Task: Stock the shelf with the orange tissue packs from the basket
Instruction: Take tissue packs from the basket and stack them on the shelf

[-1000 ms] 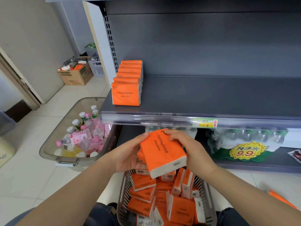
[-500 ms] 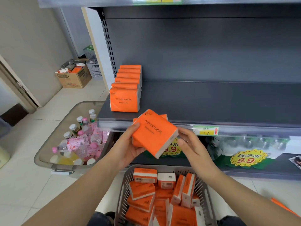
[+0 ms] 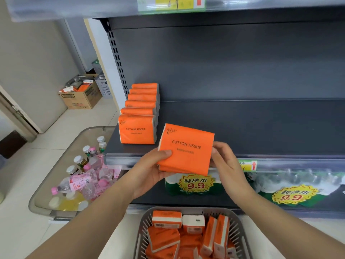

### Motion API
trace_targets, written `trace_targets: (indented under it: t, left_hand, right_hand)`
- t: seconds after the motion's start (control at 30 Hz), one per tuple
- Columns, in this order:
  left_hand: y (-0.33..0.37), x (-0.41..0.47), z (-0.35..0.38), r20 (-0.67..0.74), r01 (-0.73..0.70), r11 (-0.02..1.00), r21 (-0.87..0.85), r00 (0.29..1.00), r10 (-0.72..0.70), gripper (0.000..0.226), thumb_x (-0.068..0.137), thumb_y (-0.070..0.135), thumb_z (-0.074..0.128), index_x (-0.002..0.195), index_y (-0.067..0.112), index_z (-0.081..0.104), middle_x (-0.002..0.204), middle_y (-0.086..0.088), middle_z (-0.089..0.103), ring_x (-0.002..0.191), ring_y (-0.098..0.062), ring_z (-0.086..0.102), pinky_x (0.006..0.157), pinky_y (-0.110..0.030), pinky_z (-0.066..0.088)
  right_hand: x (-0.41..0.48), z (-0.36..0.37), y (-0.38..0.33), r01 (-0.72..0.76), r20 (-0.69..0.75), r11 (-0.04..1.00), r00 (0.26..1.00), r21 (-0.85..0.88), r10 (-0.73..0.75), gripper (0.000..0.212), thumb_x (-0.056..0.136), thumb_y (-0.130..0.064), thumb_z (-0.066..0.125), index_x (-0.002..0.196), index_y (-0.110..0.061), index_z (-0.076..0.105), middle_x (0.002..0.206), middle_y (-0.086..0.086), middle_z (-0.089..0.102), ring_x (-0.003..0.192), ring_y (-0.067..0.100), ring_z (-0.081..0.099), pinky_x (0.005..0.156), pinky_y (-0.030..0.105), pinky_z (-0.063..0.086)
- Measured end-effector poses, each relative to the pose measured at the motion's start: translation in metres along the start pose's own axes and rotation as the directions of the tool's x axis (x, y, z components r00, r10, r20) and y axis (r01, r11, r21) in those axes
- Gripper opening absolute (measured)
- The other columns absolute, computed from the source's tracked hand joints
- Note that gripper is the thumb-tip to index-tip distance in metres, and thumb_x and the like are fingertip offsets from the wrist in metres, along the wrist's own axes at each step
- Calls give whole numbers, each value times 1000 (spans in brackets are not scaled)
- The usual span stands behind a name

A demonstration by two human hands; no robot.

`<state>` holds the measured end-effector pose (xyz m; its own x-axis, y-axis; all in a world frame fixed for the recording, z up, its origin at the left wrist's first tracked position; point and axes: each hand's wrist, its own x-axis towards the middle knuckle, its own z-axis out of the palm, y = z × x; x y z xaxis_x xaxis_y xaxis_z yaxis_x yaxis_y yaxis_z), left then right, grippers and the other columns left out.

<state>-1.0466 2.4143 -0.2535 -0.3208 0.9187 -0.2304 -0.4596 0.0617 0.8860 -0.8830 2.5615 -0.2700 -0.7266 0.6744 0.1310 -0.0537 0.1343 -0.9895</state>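
Note:
Both hands hold orange tissue packs [image 3: 186, 150] upright at the shelf's front edge; a second pack shows just behind the front one. My left hand [image 3: 149, 171] grips their lower left corner, my right hand [image 3: 226, 163] their right side. On the dark shelf [image 3: 242, 128] a row of several orange packs [image 3: 139, 118] stands at the far left, just left of the held ones. The grey basket [image 3: 143, 227] below holds several more orange packs [image 3: 188, 236].
A clear bin [image 3: 46, 184] of bottles sits on the floor at left. Bottled water packs with 9.9 tags [image 3: 197, 184] fill the lower shelf. A cardboard box [image 3: 80, 98] stands by the wall. The upper shelf edge [image 3: 168, 6] overhangs.
My hands have raised the packs from above the basket up to the shelf's front edge and turned them upright, face toward me.

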Motion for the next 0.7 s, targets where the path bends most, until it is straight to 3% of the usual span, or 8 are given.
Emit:
trace_targets:
  t: [0.17,0.3,0.4,0.53,0.63,0.7]
  left_hand:
    - [13,23,2,14,-30,993,113,999,29,68,73,30,71,136,16,50,132,-6,61,123,-24,57,103,-39,47]
    - [23,48,0,-34,-103,990,94,994,107,62,74,25,72,132,19,52,129,-3,64,120,-21,60,95,-32,51]
    - [29,67,-4,-73,-134,988,82,987,140,54,78,19,66,130,20,52,126,-1,66,117,-18,61,87,-26,54]
    - [33,90,-8,-127,-173,976,133,973,190,53,75,16,64,127,21,55,120,2,69,113,-14,63,91,-28,49]
    - [38,103,-10,-182,-207,952,227,951,250,53,70,15,63,123,21,58,113,5,71,107,-11,65,91,-30,46]
    - [41,113,-10,-230,-214,939,270,932,279,62,69,14,62,130,19,53,119,-2,68,111,-16,63,95,-33,47]
  right_hand:
    - [37,-6,-4,-56,-71,998,996,-2,56,21,94,-44,47,98,-26,57,96,-6,68,90,13,67,81,36,54]
    - [63,-9,-13,-76,38,990,997,120,72,47,81,-62,46,110,-27,59,106,-7,70,99,8,66,84,26,54]
    - [82,-8,-16,-131,97,982,988,137,119,61,69,-65,58,119,-29,55,116,-7,66,106,9,64,89,30,53]
    - [107,-6,-14,-134,50,982,990,134,128,43,77,-39,68,117,-30,54,117,0,64,108,14,63,90,33,53]
    - [122,-7,-11,-119,47,980,992,156,113,46,79,-26,71,122,-27,53,120,0,63,109,13,62,91,34,53]
    - [131,-7,-9,-110,53,978,993,177,102,48,80,-19,71,124,-25,51,123,-1,62,111,13,61,92,34,53]
